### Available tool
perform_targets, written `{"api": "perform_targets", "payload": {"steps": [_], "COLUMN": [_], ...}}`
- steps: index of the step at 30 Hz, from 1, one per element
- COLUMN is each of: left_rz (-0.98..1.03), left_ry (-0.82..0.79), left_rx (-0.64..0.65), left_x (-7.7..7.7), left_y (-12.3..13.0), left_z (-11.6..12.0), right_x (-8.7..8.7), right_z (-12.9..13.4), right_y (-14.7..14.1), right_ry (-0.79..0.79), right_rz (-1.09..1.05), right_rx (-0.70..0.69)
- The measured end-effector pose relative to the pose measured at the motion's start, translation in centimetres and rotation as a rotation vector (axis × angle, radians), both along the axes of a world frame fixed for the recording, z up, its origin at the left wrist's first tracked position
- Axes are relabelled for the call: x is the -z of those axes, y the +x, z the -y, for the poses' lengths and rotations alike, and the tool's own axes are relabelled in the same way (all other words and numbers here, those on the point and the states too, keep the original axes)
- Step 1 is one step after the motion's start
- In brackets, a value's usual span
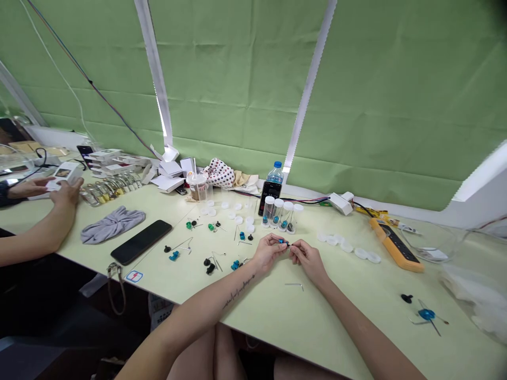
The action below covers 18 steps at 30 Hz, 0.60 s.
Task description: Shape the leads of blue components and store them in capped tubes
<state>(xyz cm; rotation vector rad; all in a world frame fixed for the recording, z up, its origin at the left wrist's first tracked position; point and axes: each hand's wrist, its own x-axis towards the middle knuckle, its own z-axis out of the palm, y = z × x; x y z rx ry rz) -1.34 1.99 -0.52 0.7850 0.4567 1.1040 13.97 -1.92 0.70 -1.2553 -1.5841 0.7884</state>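
My left hand (268, 253) is closed on a small blue part (281, 241) with a thin metal rod. Meeting it from the right, my right hand (308, 257) pinches a small dark piece at the end of that part; its exact shape is too small to make out. An L-shaped hex key (294, 285) lies on the table just below my hands. Left of them are loose sets of blue parts (174, 255), green parts (211, 227), black knobs (209, 268) and thin metal rods. Behind my hands stand several clear tubes (269, 211) with white caps, holding blue and black parts.
A phone (270, 198) showing a timer leans on a bottle (275, 172). White caps (347, 246) and an orange power strip (396, 245) lie right, beyond a blue part (426, 314). Left are a black phone (141, 241), grey cloth (113, 224) and a co-worker's hands (67, 192).
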Motion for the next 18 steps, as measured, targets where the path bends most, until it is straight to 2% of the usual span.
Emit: {"api": "perform_targets", "payload": {"steps": [8, 13, 18], "left_rz": [-0.011, -0.008, -0.059], "left_ry": [0.006, 0.007, 0.044], "left_rx": [-0.032, -0.074, -0.105], "left_x": [-0.28, -0.44, -0.17], "left_y": [0.08, 0.14, 0.14], "left_z": [0.34, 0.40, 0.33], "right_x": [-0.08, -0.01, 0.16], "right_z": [-0.37, -0.44, -0.26], "right_y": [0.12, 0.15, 0.23], "right_ry": [0.043, 0.164, 0.095], "right_rz": [-0.076, 0.041, -0.009], "right_rx": [-0.005, 0.041, 0.002]}}
